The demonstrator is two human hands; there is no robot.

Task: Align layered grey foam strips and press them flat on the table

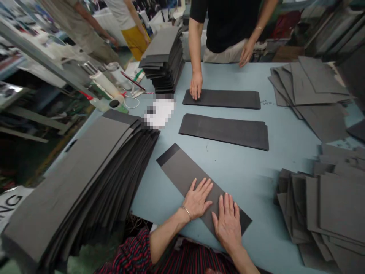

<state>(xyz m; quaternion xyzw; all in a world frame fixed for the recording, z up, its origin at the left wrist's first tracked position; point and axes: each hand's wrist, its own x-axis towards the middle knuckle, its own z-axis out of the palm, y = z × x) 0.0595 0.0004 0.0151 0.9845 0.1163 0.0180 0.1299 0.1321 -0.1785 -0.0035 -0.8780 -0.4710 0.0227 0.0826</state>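
Left grip [197, 200] and right grip [228, 224] press flat, grasping nothing; grey strip [184, 167] beneath; even pressure should keep it smooth.

1. White sheet [13, 205], far L edge of view: big dark caps "NG", tilted; anything before them is cut off by the frame.
2. Tabletop [228, 167]: small dark handwriting [267, 102], approx. 2 lines, just R of the far dark panel [222, 99]; too small to read.
3. White patch [161, 110] on tabletop: pixelated, n/a.
4. Tiny dark marks [207, 148] nr. tabletop ctr.: illegible.
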